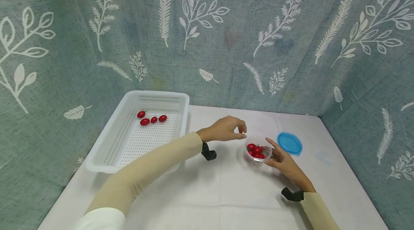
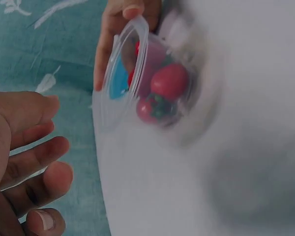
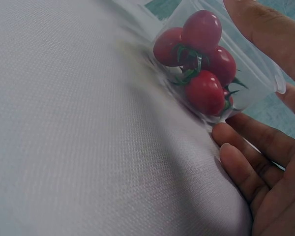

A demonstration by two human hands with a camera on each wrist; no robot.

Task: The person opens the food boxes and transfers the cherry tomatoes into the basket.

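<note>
My right hand (image 1: 284, 163) holds a small clear plastic tub (image 1: 256, 138) from its right side, with thumb and fingers round the wall and rim. Red cherry tomatoes (image 3: 205, 93) with green stems lie heaped in its bottom. Just left of the tub, over the tablecloth, is my left hand (image 1: 228, 128). Its fingers are loosely bent, and in the left wrist view nothing lies between them and the thumb (image 2: 32, 105). A blue lid (image 1: 289, 143) rests on the table behind the right hand.
At the left stands a large white perforated basket (image 1: 110, 133) with several more cherry tomatoes (image 1: 145, 122) near its far end. White cloth (image 1: 200, 201) covers the table. Green leaf-patterned curtains (image 1: 226, 61) hang along the back and both sides.
</note>
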